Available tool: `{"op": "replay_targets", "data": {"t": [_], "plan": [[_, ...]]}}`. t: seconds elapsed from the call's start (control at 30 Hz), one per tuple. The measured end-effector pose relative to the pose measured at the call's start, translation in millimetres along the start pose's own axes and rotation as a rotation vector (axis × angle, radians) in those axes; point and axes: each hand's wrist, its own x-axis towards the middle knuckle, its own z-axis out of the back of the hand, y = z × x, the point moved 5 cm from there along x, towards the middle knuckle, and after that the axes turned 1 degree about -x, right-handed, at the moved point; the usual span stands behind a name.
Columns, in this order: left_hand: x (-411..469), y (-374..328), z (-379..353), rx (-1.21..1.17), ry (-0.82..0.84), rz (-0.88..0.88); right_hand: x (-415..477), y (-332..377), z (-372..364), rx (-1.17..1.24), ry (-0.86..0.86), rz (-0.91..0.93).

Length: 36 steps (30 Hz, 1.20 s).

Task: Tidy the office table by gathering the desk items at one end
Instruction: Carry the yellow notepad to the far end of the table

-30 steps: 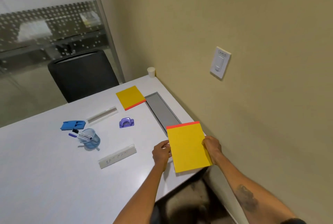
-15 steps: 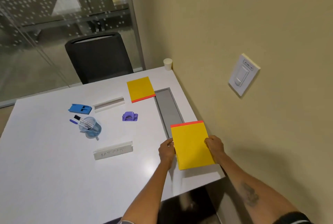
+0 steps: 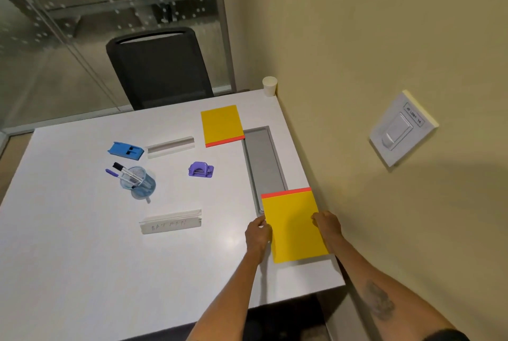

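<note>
A yellow notepad with a red top strip [image 3: 292, 225] lies at the near right corner of the white table [image 3: 68, 244]. My left hand [image 3: 257, 234] grips its left edge and my right hand [image 3: 327, 224] grips its right edge. A second yellow notepad [image 3: 221, 125] lies farther back. Spread over the middle are a purple hole punch [image 3: 201, 169], a blue cup with pens [image 3: 137, 182], a blue stapler [image 3: 125, 150], a clear name plate marked BATMAN [image 3: 171, 222] and another name plate [image 3: 170, 146].
A grey cable tray lid [image 3: 264, 165] is set into the table along the right wall. A paper cup [image 3: 269, 86] stands in the far right corner. A black chair [image 3: 159, 66] is behind the table. A light switch [image 3: 401, 127] is on the wall.
The view has tilted and shifted, so the table sits more centrally. Both hands have kept hold of the near notepad, which now rests lower, flat over the table's near right corner.
</note>
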Motion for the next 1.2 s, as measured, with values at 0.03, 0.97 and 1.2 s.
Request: {"op": "replay_targets", "data": {"t": [0.03,0.97,1.2], "plan": [[2.6,0.0,-2.5,0.011,0.012,0.005,3.0,-0.4,-0.6,0.005,0.003,-0.003],[77.0,1.1,-17.4,0.170,0.073,0.049,62.8,1.3,-28.1,-0.158,0.013,-0.007],[75.7,-1.3,-15.4,0.204,0.116,0.053,62.4,2.3,-30.8,-0.273,0.002,0.011]]}}
